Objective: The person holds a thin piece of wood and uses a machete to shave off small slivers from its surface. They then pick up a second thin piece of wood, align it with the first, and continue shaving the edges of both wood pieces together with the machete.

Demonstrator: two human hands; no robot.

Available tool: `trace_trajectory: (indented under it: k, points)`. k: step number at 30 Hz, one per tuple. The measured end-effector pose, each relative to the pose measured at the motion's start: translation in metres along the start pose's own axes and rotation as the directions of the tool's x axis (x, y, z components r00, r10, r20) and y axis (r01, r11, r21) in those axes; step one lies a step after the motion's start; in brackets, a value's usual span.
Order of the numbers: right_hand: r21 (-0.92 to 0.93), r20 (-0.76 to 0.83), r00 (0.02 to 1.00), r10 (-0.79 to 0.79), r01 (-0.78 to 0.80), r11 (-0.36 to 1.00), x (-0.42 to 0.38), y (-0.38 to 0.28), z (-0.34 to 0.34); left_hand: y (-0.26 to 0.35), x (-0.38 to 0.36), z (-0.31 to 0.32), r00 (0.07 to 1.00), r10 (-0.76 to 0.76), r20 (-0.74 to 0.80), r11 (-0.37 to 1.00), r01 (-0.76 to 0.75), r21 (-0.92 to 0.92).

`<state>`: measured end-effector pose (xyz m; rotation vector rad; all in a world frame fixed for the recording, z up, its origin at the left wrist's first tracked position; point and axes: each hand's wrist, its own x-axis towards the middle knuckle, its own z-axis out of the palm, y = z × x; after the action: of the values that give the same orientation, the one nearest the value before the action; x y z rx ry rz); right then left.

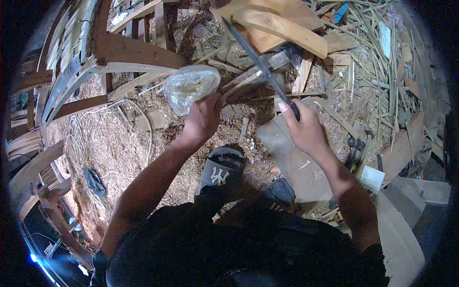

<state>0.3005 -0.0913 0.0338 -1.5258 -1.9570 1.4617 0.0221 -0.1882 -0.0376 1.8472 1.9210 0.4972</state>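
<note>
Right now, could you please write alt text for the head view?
The right hand grips a long dark file, while the left hand holds a clear plastic bag, above a sawdust-covered floor littered with wood scraps.

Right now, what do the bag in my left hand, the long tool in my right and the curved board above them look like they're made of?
Bag: thin clear plastic, glossy and crinkled, catching the light.
Tool: dark, dull, narrow blade, probably metal; its handle is hidden in the right hand.
Board: pale bare wood, unfinished, with visible grain and sawn edges.
The left hand grips the bag's neck.
</note>
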Motion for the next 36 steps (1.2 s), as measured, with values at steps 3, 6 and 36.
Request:
trace_trajectory:
  k: [3,6,36]
  points:
    - [-0.032,0.016,1.000,-0.024,0.024,0.999,0.002,-0.004,0.004,0.003,-0.002,0.003,0.999,0.051,-0.008,0.985,-0.050,0.163]
    - [-0.079,0.038,0.999,-0.004,0.007,0.997,0.006,0.001,0.009,0.011,0.003,-0.009,0.988,-0.062,0.141,0.993,0.046,0.111]
    - [-0.029,-0.168,0.906,-0.388,0.389,0.921,0.002,-0.020,-0.007,0.012,0.003,-0.001,0.947,-0.154,0.280,0.951,0.065,0.302]
